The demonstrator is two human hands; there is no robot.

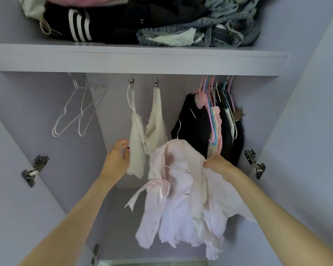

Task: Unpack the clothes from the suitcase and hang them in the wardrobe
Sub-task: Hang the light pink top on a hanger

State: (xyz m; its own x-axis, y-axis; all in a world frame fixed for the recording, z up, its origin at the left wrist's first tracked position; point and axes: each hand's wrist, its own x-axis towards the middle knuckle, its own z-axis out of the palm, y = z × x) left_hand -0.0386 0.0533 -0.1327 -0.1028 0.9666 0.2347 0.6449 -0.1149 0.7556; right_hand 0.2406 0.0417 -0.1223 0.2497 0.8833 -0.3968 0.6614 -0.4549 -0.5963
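Note:
A pale pink blouse (181, 198) with a satin ribbon hangs on a white hanger (178, 129) whose hook sticks up above its collar, below the rail. My right hand (218, 163) grips the blouse at its right shoulder. My left hand (117, 156) is raised beside a cream garment (136, 146) that hangs from a clip hanger; its fingers are loosely curved and touch the cloth's edge. A second cream piece (156, 125) hangs from the clip beside it.
Two empty white hangers (75, 112) hang at the left. Dark clothes on pink and blue hangers (211, 120) crowd the right end. The shelf (135, 58) above carries folded black clothes and jeans. Door hinges (34, 169) (255, 163) sit on both sides.

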